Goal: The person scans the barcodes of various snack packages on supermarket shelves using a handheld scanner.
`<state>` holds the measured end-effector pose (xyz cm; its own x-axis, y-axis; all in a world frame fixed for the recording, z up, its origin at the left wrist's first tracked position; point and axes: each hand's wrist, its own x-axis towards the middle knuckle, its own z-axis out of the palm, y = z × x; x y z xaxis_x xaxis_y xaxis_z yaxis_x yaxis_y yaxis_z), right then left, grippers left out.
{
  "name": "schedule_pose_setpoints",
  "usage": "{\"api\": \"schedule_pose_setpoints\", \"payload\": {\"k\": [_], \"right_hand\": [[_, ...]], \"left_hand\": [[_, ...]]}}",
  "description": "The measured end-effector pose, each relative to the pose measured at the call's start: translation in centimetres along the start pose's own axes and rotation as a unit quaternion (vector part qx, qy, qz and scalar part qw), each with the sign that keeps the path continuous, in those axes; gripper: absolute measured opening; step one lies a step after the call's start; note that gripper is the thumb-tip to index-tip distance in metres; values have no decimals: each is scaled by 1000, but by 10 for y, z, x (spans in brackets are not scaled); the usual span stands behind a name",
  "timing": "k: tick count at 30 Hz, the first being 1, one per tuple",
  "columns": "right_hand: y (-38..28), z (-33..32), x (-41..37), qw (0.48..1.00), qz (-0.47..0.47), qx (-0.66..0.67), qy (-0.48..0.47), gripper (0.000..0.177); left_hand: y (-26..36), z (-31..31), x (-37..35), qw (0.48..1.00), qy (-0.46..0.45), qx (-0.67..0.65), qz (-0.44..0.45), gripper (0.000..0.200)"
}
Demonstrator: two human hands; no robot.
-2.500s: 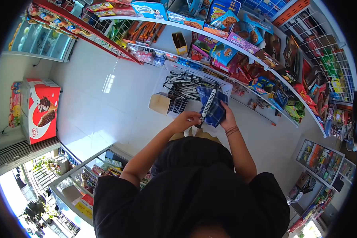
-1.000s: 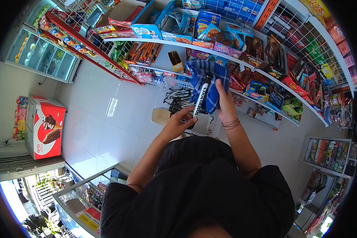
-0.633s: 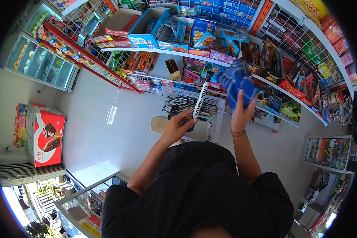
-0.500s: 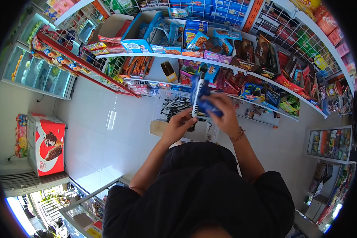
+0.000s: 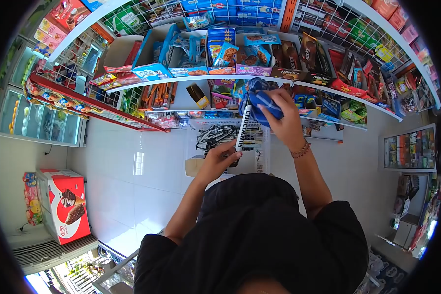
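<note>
My left hand [image 5: 217, 160] is closed around the lower end of a white wafer stick packet [image 5: 243, 128] with dark "Chocolatos" lettering, which it holds upright and slightly tilted. A blue cloth [image 5: 268, 104] is bunched in my right hand [image 5: 286, 120], against the packet's upper end, whose tip is covered. Below both hands stands a white plastic basket [image 5: 193, 128], where several more black-and-white stick packets [image 5: 215, 136] lie. An open cardboard box [image 5: 195, 166] sits at the basket's near left corner, partly hidden by my left hand.
Curved white shelves [image 5: 201, 78] full of boxed snacks run across the front. A red rack [image 5: 108, 110] stands at left, with a glass-door fridge [image 5: 39, 117] behind it. A red-and-white ice cream freezer [image 5: 66, 206] is at lower left, a glass display case [image 5: 409, 149] at right.
My right hand and the blue cloth have moved up and to the right along the packet, baring more of its lettering. My left hand keeps its hold. The camera view has shifted slightly.
</note>
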<state>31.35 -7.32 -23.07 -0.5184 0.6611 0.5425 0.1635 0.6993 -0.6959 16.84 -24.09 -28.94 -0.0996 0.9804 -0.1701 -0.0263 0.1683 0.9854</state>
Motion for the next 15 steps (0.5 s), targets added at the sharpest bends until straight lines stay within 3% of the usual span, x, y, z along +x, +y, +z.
{"api": "schedule_pose_setpoints", "payload": {"k": [2,5,6,8,12,15], "right_hand": [[-5,4,-8,1000,6,13,-26,27],[-13,9,-24,976,-8,39,-216,32],[-13,9,-23,975,-8,40,-218,32],[-16,5,-21,941,-21,39,-334,32],[-11,6,-6,968,-10,47,-245,31],[-9,10,3,997,21,42,-63,28]], "left_hand": [[0,0,3,1000,15,-12,-6,39],[-7,-5,8,999,48,-14,11,39],[-10,-8,10,999,50,-15,10,39],[-16,-13,9,999,37,-3,34,39],[-6,-13,5,1000,26,-11,7,39],[2,-14,4,1000,21,-10,5,40]]}}
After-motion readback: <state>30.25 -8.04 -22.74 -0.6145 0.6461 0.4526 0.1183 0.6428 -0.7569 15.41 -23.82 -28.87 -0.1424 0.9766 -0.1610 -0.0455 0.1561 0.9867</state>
